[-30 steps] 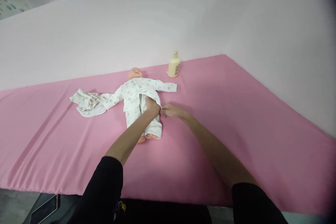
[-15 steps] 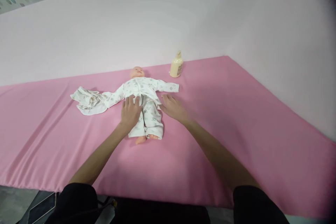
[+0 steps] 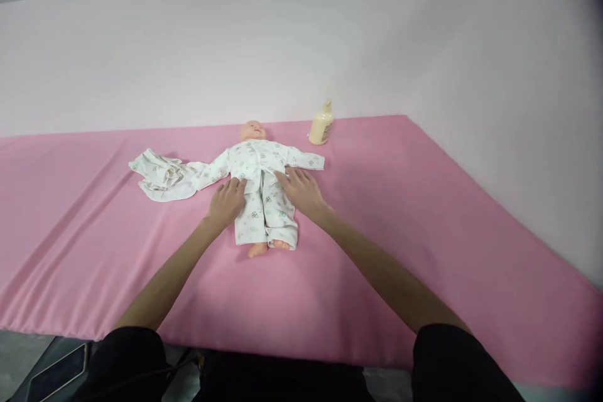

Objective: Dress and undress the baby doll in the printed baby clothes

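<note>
The pinch seen a second earlier at the hem of the top (image 3: 252, 160) is given up. The left hand (image 3: 227, 200) and right hand (image 3: 301, 190) are now laid flat at the waist of the doll (image 3: 264, 204), fingers spread and grasping nothing. The doll is left lying face-up on the pink tabletop (image 3: 400, 232). The hem appears smoothed down, though it is partly hidden.

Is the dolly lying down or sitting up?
Lying down. The doll is flat on its back on the pink sheet, face up, arms spread.
</note>
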Motion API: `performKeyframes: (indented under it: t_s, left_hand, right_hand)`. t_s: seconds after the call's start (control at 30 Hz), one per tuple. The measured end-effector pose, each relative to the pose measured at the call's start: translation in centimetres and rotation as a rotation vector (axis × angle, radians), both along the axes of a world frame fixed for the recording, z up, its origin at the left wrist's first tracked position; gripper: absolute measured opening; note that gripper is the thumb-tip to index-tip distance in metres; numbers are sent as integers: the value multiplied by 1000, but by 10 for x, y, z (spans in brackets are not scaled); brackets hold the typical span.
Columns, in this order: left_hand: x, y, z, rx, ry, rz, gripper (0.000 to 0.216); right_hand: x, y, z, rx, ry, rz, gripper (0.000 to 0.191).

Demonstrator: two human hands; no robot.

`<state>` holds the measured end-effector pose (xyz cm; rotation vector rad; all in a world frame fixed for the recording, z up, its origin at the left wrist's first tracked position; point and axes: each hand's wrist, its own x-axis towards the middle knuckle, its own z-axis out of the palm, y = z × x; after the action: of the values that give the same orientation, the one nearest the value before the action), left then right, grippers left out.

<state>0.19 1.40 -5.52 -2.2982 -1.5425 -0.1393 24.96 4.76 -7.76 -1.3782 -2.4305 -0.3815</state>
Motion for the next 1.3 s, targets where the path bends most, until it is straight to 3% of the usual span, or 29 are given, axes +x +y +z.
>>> performKeyframes:
  t_s: [0.1, 0.33, 0.57, 0.73, 0.83, 0.97, 1.13, 1.3]
  left_hand:
    - [-1, 6, -3, 50, -98, 35, 30]
    - [1, 12, 2, 229, -267, 101, 31]
    - [10, 16, 3, 169, -208, -24, 25]
    - [11, 13, 3, 228, -250, -85, 24]
    - [8, 8, -2, 226, -247, -111, 25]
    - [5, 1, -10, 144, -157, -157, 26]
    - [2, -35, -13, 98, -185, -128, 30]
    - [-9, -97, -20, -86, -235, -160, 31]
  right_hand:
    - [-3, 4, 3, -3, 12, -24, 45]
    - [0, -1, 5, 45, -27, -4, 70]
    - [18, 6, 3, -20, 61, 10, 40]
    - [1, 1, 11, -6, 256, -121, 43]
    - [-12, -11, 9, -6, 295, -63, 40]
    - [-19, -25, -1, 0, 136, 123, 35]
    - [-8, -64, -6, -25, 317, 144, 26]
    - [5, -117, 5, -264, 295, 325, 18]
